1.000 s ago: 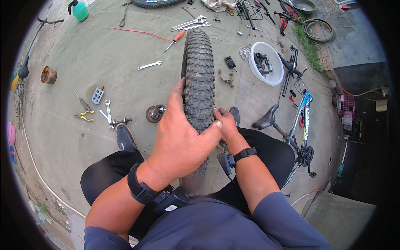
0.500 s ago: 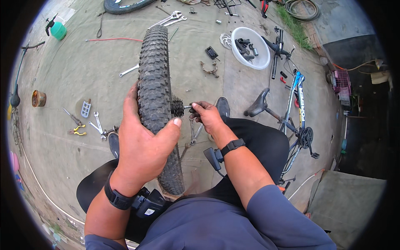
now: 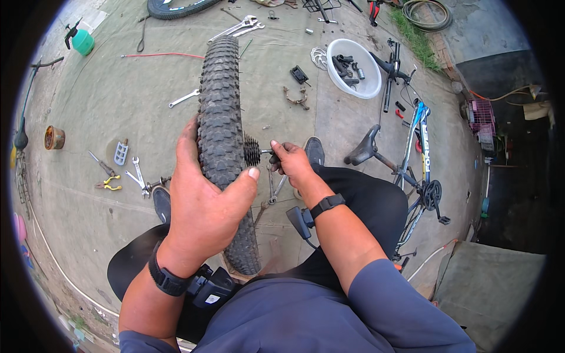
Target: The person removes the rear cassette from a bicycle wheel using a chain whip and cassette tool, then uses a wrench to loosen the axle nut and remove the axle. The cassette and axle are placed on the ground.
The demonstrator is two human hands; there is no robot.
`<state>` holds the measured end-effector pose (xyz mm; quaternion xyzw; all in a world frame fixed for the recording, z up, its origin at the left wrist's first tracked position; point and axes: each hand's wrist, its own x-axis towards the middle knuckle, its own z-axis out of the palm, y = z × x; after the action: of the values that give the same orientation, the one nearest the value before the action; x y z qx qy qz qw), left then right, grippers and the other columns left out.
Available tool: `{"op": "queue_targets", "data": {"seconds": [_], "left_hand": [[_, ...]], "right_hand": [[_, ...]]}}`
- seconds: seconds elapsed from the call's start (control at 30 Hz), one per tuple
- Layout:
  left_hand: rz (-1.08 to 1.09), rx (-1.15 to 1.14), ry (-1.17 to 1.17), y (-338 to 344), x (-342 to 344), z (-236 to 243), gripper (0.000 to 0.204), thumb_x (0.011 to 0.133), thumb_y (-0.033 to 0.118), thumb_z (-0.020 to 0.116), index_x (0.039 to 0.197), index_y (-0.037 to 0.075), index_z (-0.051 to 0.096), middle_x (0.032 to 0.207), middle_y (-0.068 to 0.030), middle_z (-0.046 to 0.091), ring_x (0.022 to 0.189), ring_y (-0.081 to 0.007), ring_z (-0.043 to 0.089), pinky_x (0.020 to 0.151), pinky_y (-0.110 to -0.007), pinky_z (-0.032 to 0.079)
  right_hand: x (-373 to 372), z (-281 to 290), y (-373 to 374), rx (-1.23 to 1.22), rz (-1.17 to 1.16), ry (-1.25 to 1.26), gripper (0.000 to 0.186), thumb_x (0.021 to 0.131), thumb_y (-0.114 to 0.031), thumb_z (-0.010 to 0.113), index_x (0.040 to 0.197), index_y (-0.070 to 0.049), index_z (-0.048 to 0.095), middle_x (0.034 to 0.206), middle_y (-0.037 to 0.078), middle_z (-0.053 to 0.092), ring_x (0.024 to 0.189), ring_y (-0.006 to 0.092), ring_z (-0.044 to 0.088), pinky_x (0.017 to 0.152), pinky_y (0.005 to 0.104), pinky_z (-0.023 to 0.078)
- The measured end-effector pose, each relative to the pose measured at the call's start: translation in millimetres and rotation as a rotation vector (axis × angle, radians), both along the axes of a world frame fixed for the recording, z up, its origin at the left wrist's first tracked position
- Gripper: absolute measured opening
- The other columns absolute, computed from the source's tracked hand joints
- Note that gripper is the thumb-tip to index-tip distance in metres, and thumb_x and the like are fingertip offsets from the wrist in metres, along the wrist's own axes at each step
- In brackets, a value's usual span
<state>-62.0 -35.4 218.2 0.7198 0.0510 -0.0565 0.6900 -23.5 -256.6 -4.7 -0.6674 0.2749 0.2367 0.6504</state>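
A bicycle wheel with a knobbly black tyre stands upright between my legs. My left hand is wrapped round the tyre on its near side, thumb across the tread. From the wheel's right side sticks out a black sprocket cassette, with a thin metal axle beyond it. The fingers of my right hand are pinched at the axle's outer end; part of what they grip is hidden. Below that hand, spanners lie on the ground.
Pliers, a pedal and more spanners lie at left. A white basin of parts stands at far right, near a bicycle frame with its saddle. A green spray bottle is at far left.
The wheel and my left hand have shifted slightly to the right. The thumb and fingers of my right hand have changed position a little at the axle end.
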Motion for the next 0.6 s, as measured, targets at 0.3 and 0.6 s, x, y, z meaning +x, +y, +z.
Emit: {"op": "queue_targets", "data": {"seconds": [0.3, 0.6], "left_hand": [[0.009, 0.016, -0.025, 1.7, 0.1, -2.2, 0.082, 0.084, 0.007, 0.074, 0.15, -0.011, 0.028, 0.125, -0.0155, 0.061, 0.11, -0.0173, 0.061, 0.098, -0.033, 0.05], [0.011, -0.003, 0.001, 1.5, 0.1, 0.3, 0.083, 0.083, 0.007, 0.074, 0.15, -0.01, 0.029, 0.126, -0.0157, 0.06, 0.11, -0.0172, 0.061, 0.098, -0.033, 0.05]], "right_hand": [[-2.9, -4.3, -1.5, 0.047, -0.008, 0.019, 0.042, 0.101, -0.046, 0.063, 0.098, -0.004, 0.065, 0.072, 0.006, 0.064, 0.052, 0.0155, 0.059, 0.046, 0.0279, 0.038], [-3.8, -5.2, -1.6, 0.042, 0.007, 0.01, 0.036, 0.099, -0.039, 0.068, 0.103, -0.003, 0.066, 0.079, 0.006, 0.067, 0.058, 0.0156, 0.062, 0.05, 0.0275, 0.041]]}}
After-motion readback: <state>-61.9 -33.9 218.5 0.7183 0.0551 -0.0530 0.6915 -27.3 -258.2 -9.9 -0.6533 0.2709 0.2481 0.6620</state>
